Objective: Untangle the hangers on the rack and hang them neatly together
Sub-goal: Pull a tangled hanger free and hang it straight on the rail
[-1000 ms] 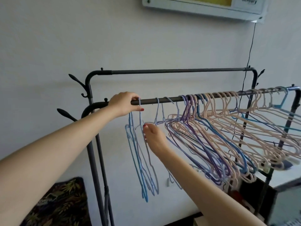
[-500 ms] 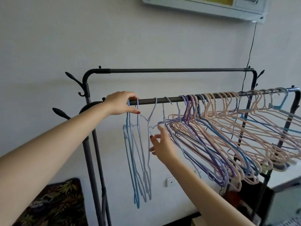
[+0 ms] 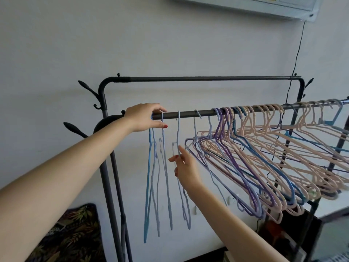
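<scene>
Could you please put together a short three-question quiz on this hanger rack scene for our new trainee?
1. True or false: the left hand grips the dark metal front rail near its left end, beside the hooks of the straightened pale blue hangers.
2. What does the right hand touch?
A) the black cable on the wall
B) a pale lilac wire hanger hanging alone
C) the bare back rail
3. Fill in: the tangled bunch of hangers on the right is mostly ____ in colour.

Key: 1 true; 2 B; 3 pink.
</scene>
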